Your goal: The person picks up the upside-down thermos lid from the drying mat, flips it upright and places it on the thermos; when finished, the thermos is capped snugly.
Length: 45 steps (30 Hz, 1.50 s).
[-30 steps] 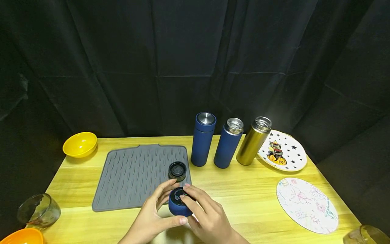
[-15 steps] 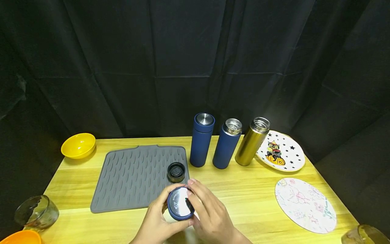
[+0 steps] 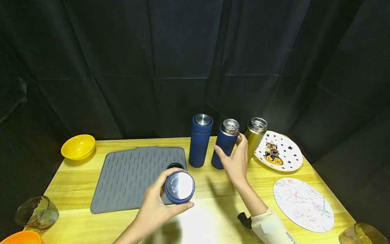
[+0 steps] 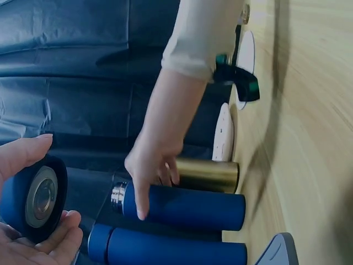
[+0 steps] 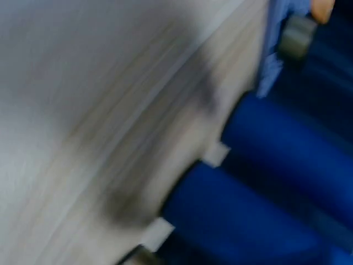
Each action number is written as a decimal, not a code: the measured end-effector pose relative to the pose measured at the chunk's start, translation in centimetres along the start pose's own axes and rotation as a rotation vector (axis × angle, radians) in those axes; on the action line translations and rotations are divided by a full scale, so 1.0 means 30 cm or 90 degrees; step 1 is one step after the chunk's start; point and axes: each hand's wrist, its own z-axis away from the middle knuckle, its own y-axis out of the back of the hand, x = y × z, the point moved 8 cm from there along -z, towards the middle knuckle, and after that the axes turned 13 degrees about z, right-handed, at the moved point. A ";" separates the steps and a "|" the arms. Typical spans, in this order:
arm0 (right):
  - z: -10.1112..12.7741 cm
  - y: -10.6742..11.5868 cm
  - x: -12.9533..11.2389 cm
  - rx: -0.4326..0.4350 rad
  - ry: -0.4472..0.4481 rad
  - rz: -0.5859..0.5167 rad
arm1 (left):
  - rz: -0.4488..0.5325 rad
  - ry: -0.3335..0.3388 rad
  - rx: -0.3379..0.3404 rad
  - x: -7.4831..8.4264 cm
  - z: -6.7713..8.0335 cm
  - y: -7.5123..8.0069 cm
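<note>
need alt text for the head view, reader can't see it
A person's left hand holds a blue lid while the right hand is at an uncapped blue bottle, standing between a capped blue bottle and a gold one.

The table [image 3: 91,227] carries a grey mat [image 3: 137,179] and three bottles [image 3: 226,143]

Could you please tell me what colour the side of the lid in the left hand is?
The lid is blue around its side, clearest in the left wrist view.
</note>
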 end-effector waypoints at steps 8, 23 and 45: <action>-0.108 -0.095 0.071 0.004 -0.033 -0.046 | 0.003 0.006 -0.002 0.011 -0.012 -0.012; 0.156 0.017 -0.023 -0.062 0.007 -0.051 | 0.023 0.003 0.028 0.026 -0.028 0.007; 0.365 0.051 -0.076 -0.032 0.126 0.019 | 0.101 -0.031 -0.030 0.020 -0.203 -0.215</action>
